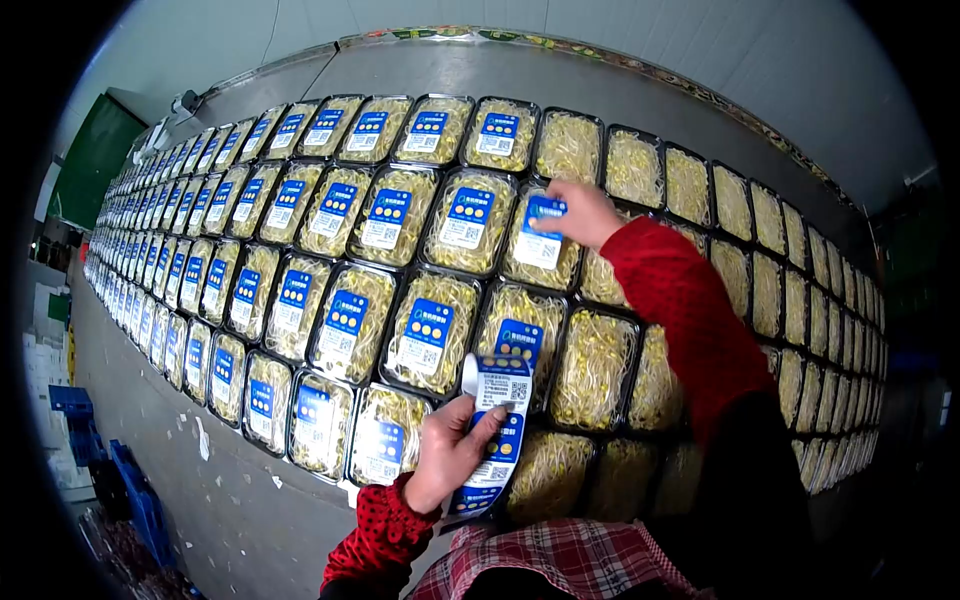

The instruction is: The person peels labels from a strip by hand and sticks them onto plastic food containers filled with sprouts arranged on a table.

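Observation:
My left hand is closed on a strip of blue and white printed labels, thumb across its face. The strip curls over at its top end and hangs down towards my apron. Further out, the fingers of my right hand are pinched at the upper right corner of a single label. This label lies over a black tray of bean sprouts in the second row from the back. Just beyond the strip, a labelled sprout tray is partly covered by it.
Long rows of sprout trays cover the table. Those on the left, such as one tray, carry labels; those on the right, like another tray, show bare sprouts. A grey wall stands behind. Blue crates sit on the floor at left.

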Demonstrator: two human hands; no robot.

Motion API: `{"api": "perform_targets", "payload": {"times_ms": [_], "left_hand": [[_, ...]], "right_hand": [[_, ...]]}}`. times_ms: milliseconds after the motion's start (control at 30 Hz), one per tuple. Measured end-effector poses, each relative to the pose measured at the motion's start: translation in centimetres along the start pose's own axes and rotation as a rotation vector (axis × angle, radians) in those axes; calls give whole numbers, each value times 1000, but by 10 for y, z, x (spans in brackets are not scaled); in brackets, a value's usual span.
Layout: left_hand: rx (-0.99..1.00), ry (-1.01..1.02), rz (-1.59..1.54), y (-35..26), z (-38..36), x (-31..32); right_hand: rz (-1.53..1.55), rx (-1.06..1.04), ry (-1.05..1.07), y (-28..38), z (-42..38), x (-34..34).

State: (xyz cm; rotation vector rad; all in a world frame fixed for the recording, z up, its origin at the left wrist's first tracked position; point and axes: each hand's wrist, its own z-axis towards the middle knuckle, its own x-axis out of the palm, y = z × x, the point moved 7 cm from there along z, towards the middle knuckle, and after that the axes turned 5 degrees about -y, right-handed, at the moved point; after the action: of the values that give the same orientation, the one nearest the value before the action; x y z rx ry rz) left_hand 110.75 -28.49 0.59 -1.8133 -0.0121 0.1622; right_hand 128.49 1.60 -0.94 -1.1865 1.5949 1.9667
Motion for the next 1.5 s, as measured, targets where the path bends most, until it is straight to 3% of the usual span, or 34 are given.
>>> {"api": "perform_targets", "payload": {"times_ms": [33,100,167,200,267,300,333,367,433,467,500,567,633,700,733,767,867,967,1000,1033,1067,1133,1167,1200,1233,1300,1433,1467,1500], "left_hand": [[41,8,8,-2,4,0],[103,38,42,-6,17,-1],[186,65,127,-12,26,-2],[209,98,127,-17,31,1],[99,110,76,-15,38,4],[65,108,82,-8,43,4],[182,65,37,-3,49,4],[144,29,113,-13,50,4],[441,33,284,-31,58,12],[487,81,273,-35,67,18],[460,157,295,-43,76,24],[97,123,113,-19,91,25],[53,32,83,-34,91,23],[2,26,-47,-9,89,17],[-58,34,17,2,88,12],[-28,34,52,-5,86,14],[94,51,-29,-13,92,22],[162,3,3,-21,104,21],[227,-12,24,-24,108,18],[281,-27,39,-28,111,18],[207,2,42,-27,114,18],[226,82,50,-22,119,22],[278,89,45,-24,121,26],[167,96,27,-16,122,27],[33,51,-80,-2,122,29],[326,1,188,-13,124,32],[537,195,274,-63,139,66],[498,257,220,-62,146,75],[529,211,162,-80,147,82]], "right_hand": [[-276,32,30,-5,1,12],[-310,68,-17,-5,-3,14],[-343,-29,-143,13,-22,4],[-199,-19,-85,25,-34,3],[421,77,483,45,-76,34],[726,96,495,63,-101,39],[587,60,465,64,-110,38],[785,124,375,64,-119,34],[623,34,263,68,-125,25],[572,-82,169,77,-128,18],[515,-161,65,76,-129,16],[631,-101,9,61,-120,15],[492,-119,9,58,-84,-17],[507,100,-66,28,-14,-70],[473,-8,-157,3,30,-88],[434,-120,-248,-28,70,-94],[57,-84,-214,-91,142,-66],[-369,-45,-245,-91,139,-45],[-357,-38,-228,-88,133,-39],[-328,-109,-293,-72,119,-43],[-300,-175,-360,-57,102,-51],[422,36,333,-34,47,-1],[698,24,441,-1,6,-2],[735,77,475,19,-22,0],[741,88,424,15,-37,7],[843,75,263,17,-57,4],[693,-14,105,16,-85,-8],[697,-38,63,17,-90,-16],[701,-64,23,18,-95,-24]]}}
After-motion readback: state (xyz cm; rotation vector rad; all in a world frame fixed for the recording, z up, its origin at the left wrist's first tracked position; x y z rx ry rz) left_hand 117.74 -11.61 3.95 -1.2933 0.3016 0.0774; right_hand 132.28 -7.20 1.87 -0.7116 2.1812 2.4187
